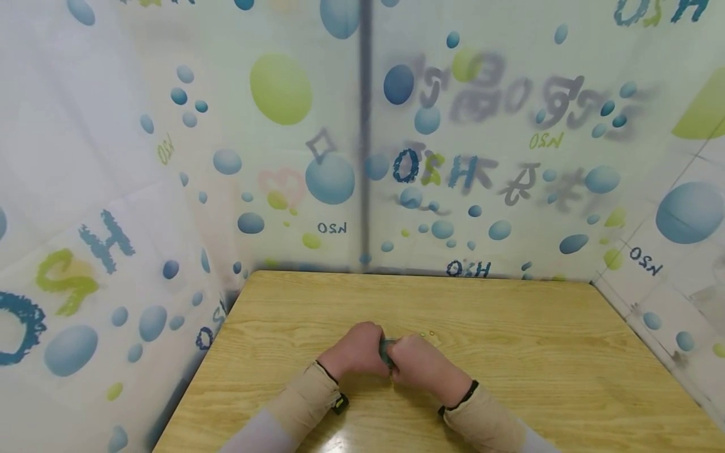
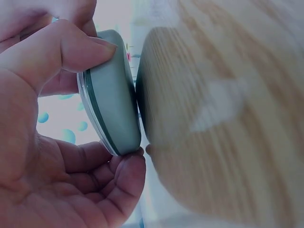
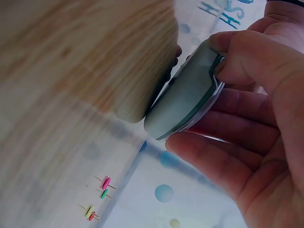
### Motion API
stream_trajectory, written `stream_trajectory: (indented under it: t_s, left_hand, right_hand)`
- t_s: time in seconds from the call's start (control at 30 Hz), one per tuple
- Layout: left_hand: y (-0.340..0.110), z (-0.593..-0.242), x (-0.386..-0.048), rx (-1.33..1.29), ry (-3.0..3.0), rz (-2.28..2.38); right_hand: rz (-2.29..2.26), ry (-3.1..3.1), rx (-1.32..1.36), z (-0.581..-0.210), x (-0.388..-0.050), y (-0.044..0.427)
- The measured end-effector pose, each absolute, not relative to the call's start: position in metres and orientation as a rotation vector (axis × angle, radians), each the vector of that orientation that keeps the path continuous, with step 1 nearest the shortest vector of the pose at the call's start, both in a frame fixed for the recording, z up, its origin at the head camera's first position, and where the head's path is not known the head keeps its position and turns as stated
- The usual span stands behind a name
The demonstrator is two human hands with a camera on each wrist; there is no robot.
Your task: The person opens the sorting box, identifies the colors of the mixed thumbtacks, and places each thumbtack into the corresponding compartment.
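Note:
Low over the table, both hands meet around a small rounded grey-green case (image 2: 111,95) with a clear lid and a dark green rim. The left hand (image 1: 358,351) holds it between thumb and fingers, as the left wrist view shows. On the other side, the right hand (image 1: 423,366) pinches the case, its thumb at a notch in the rim in the right wrist view. The lid looks closed against the body. What is inside cannot be seen. In the head view the hands hide most of the case.
The wooden table (image 1: 510,352) reaches back to a wall sheet (image 1: 481,207) printed with bubbles. Just beyond the right hand lie several tiny coloured pieces with thin pins, among them a pink one (image 3: 106,182) and a yellow one (image 3: 89,211).

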State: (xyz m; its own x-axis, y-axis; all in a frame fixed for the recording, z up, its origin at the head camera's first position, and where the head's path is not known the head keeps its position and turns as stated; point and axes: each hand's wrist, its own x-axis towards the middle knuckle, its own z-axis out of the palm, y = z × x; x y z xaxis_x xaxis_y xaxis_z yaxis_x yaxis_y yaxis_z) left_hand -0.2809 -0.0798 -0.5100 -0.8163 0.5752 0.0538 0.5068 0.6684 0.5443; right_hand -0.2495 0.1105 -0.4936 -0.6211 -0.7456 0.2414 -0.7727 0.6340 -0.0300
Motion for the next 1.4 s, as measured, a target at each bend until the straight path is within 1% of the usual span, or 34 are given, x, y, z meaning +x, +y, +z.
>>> stream_trajectory:
  t_s: [0.3,0.7,0.9,1.2,1.4]
  left_hand:
    - [-0.079,-0.510,-0.280,0.896,2.822,0.755]
    - [-0.084,-0.509,-0.278,0.862,2.806,0.770]
    - [-0.086,-0.506,-0.275,0.831,2.775,0.781]
    - [-0.087,-0.512,-0.280,0.800,2.759,0.759]
    - [-0.087,-0.512,-0.280,0.814,2.772,0.724]
  right_hand:
    - [0.242,-2.635,1.223,-0.490,-0.248,0.110]
    - [0.279,-2.694,1.174,-0.487,-0.247,0.111]
    - [0.343,-2.722,1.163,-0.486,-0.248,0.112]
    - [0.517,-2.710,1.170,-0.486,-0.253,0.119]
    - [0.583,-2.700,1.166,-0.481,-0.254,0.122]
